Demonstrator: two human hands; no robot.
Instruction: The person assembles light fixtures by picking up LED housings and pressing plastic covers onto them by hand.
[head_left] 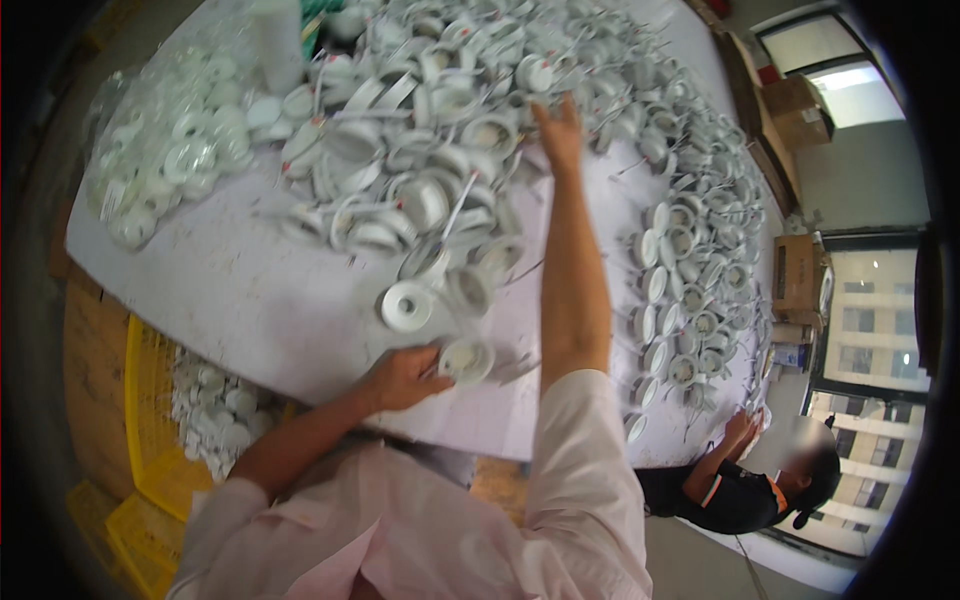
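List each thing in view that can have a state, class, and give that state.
Left hand: closed on a round white part.
Round white part: held, clear of the heap.
Right hand: fingers spread, at the heap.
Heap: jumbled.
Clear plastic bag: full of white pieces; closure unclear.
Yellow crate: uncovered, containing small white parts.

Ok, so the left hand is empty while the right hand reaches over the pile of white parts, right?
Not quite: the left hand isn't empty. The head view shows it holding a round white part. The right hand does reach over the pile of white parts.
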